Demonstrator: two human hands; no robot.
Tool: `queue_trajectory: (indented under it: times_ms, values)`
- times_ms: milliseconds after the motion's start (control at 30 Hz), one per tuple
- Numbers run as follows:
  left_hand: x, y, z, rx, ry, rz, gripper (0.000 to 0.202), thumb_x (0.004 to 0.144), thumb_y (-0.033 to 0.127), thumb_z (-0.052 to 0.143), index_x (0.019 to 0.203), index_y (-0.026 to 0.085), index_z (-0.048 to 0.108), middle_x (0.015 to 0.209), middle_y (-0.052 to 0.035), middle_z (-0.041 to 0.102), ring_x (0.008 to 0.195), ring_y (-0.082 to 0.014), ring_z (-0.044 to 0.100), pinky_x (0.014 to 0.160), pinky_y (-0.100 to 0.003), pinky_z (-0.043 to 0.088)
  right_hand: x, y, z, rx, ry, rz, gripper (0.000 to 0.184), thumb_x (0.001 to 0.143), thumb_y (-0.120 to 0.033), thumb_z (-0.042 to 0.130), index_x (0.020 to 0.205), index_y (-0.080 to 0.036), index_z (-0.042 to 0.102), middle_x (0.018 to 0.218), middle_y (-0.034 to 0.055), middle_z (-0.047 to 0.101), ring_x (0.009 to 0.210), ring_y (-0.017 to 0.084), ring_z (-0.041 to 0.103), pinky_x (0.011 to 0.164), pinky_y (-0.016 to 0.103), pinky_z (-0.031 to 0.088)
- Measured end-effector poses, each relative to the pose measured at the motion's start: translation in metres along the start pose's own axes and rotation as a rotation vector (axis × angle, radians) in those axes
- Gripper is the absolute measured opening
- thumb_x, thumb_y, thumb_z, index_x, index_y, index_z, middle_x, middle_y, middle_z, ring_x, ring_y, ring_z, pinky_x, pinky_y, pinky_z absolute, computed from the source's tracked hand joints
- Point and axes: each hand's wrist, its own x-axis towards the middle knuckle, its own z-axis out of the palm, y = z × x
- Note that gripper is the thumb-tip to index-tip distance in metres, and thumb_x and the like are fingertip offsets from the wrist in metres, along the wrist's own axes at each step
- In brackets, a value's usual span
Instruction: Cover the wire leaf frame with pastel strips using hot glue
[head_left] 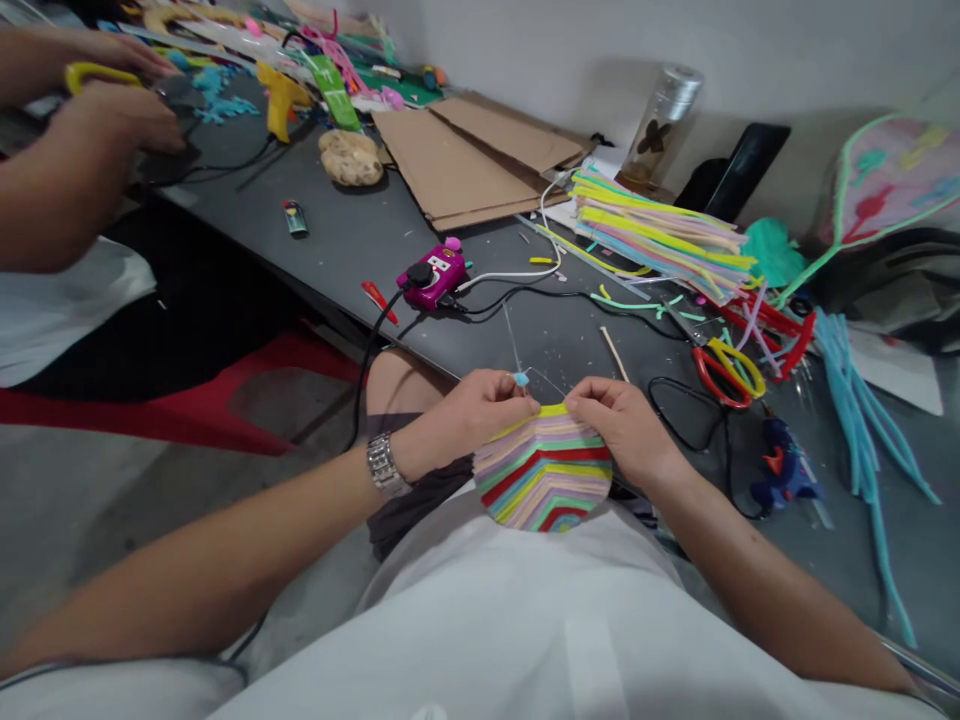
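Observation:
A rounded striped piece [545, 480] of coloured pipe cleaners, in yellow, red, green, lilac and blue, lies against my white shirt near my lap. My left hand [495, 400] pinches its top left edge, and a small light blue bit [520, 379] shows at the fingertips. At the top right edge, my right hand [611, 415] grips the same piece between thumb and fingers. Between the two hands runs a yellow pipe cleaner along the rim. Thin pale strands rise from the fingers over the table edge.
On the grey table [480, 350] are a purple power socket [435, 275], a pipe cleaner bundle [660, 235], scissors [724, 375], a blue glue gun [787, 475], blue pipe cleaners [855, 410], cardboard [472, 170] and a lighter [295, 219]. Cables cross it. Another person's hands [124, 115] work at the left.

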Motion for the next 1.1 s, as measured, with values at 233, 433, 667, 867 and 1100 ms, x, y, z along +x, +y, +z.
queue_trajectory:
  times_ms: [233, 433, 667, 867, 1100]
  values:
    - [-0.003, 0.0, -0.005, -0.024, -0.056, 0.027, 0.029, 0.08, 0.043, 0.066, 0.072, 0.018, 0.054, 0.06, 0.006, 0.042, 0.053, -0.0072, 0.032, 0.05, -0.021, 0.025, 0.004, 0.006, 0.0, 0.022, -0.009, 0.003, 0.022, 0.068, -0.039, 0.074, 0.067, -0.02, 0.063, 0.06, -0.0039, 0.055, 0.058, 0.011, 0.043, 0.057, 0.027, 0.035]
    - [-0.009, -0.003, -0.01, 0.028, -0.025, 0.014, 0.024, 0.08, 0.039, 0.064, 0.073, 0.017, 0.056, 0.062, 0.0057, 0.043, 0.056, -0.0077, 0.033, 0.051, -0.021, 0.026, 0.005, 0.009, -0.002, -0.002, -0.017, -0.021, 0.024, 0.071, -0.041, 0.075, 0.07, -0.019, 0.064, 0.063, -0.0036, 0.056, 0.059, 0.011, 0.044, 0.058, 0.027, 0.036]
    - [-0.008, -0.015, -0.012, 0.012, -0.02, 0.021, 0.018, 0.08, 0.035, 0.062, 0.077, 0.017, 0.059, 0.068, 0.0056, 0.049, 0.058, -0.0082, 0.038, 0.055, -0.021, 0.03, -0.003, 0.01, 0.001, -0.276, 0.13, -0.403, 0.016, 0.081, -0.032, 0.07, 0.094, -0.023, 0.068, 0.092, 0.0044, 0.069, 0.085, 0.02, 0.062, 0.078, 0.034, 0.049]
    - [-0.006, -0.015, -0.009, -0.04, -0.018, 0.052, 0.015, 0.076, 0.031, 0.063, 0.079, 0.017, 0.06, 0.071, 0.0056, 0.05, 0.061, -0.0085, 0.04, 0.058, -0.022, 0.033, -0.005, 0.011, 0.006, -0.632, 0.051, -0.779, 0.011, 0.089, -0.017, 0.057, 0.088, -0.023, 0.067, 0.111, 0.0112, 0.066, 0.116, 0.026, 0.063, 0.097, 0.044, 0.048]
    - [-0.007, -0.005, -0.005, -0.05, -0.022, 0.027, 0.015, 0.073, 0.03, 0.062, 0.077, 0.017, 0.059, 0.067, 0.0061, 0.049, 0.059, -0.0081, 0.038, 0.054, -0.021, 0.03, -0.002, 0.011, 0.007, -0.518, -0.019, -0.669, 0.014, 0.087, -0.013, 0.056, 0.091, -0.023, 0.066, 0.102, 0.0066, 0.07, 0.102, 0.021, 0.067, 0.087, 0.036, 0.05]
